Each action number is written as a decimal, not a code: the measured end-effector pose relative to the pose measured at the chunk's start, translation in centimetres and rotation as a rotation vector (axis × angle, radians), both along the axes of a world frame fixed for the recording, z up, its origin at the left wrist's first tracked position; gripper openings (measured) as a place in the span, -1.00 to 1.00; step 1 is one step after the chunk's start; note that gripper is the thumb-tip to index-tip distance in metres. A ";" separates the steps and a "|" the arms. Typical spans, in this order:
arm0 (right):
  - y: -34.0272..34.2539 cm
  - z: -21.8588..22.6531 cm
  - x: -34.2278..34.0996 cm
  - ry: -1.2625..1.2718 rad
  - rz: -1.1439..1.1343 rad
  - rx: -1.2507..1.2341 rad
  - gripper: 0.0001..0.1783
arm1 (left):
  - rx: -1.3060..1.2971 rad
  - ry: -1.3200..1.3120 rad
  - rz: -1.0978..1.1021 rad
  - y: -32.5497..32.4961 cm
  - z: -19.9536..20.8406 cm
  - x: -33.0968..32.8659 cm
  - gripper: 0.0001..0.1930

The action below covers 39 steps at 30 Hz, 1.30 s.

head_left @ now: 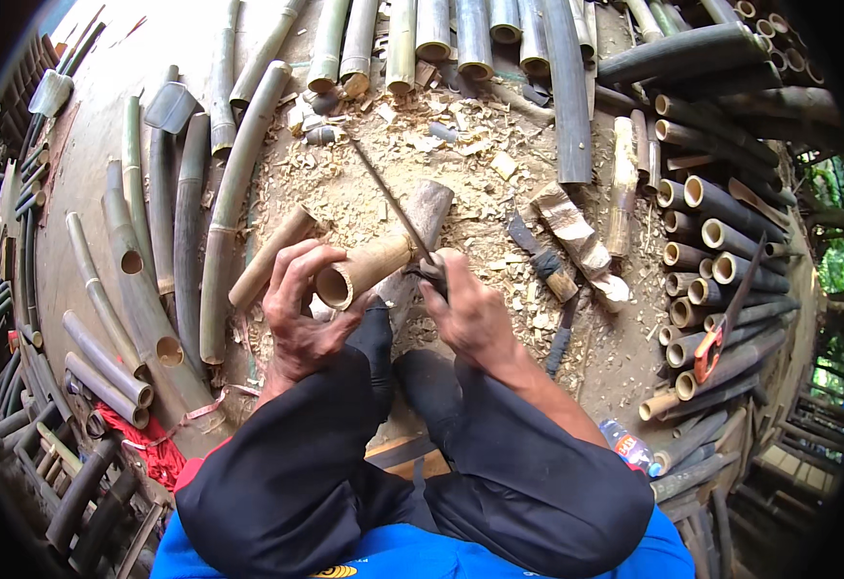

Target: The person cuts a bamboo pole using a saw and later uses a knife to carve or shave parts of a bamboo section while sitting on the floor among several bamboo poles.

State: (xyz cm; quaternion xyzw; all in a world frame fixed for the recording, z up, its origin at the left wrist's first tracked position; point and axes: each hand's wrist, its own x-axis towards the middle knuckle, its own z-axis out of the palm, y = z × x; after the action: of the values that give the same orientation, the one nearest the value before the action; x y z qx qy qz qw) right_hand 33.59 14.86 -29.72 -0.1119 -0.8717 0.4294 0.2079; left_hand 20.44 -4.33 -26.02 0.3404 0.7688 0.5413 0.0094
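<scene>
One short bamboo tube [369, 268] sits mid-frame, pinched by the fingers of the left hand [298, 314]; the right hand [477, 314], fingers curled tight, grips a long-bladed tool [390, 194] slanting toward upper left.

From my end I see a dull brown floor [94, 174], bleached by strong light toward the upper left. Pale wood chips [484, 125] litter its middle. Bamboo poles [758, 241] are stacked along the right side, and past them I make out bright green leaves [842, 188] above a row of slats [796, 470].
</scene>
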 end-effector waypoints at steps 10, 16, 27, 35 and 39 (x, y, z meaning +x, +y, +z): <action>-0.4 1.7 0.0 -0.069 0.050 0.037 -0.56 | 0.027 -0.042 0.028 0.2 -0.1 -0.1 -0.41; 2.6 -2.9 1.0 -0.736 0.082 0.100 -0.59 | -0.018 0.050 0.036 -0.3 0.3 -0.7 -0.43; 3.6 -3.3 0.0 -0.753 -0.018 0.079 -0.61 | -0.017 0.072 0.087 0.6 0.3 -0.2 -0.42; 0.0 -1.6 0.8 -0.343 0.029 0.219 -0.50 | -0.033 0.130 0.079 1.4 0.0 -0.4 -0.41; 1.2 -1.0 -0.4 -0.513 0.074 0.230 -0.51 | 0.008 0.180 0.046 1.4 -0.3 -1.0 -0.40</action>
State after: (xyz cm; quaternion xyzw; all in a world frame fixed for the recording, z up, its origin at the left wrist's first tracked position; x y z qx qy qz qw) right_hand 33.16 16.05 -30.74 -0.1607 -0.9423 0.2927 -0.0240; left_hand 19.44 -2.95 -26.34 0.3699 0.7719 0.5118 -0.0736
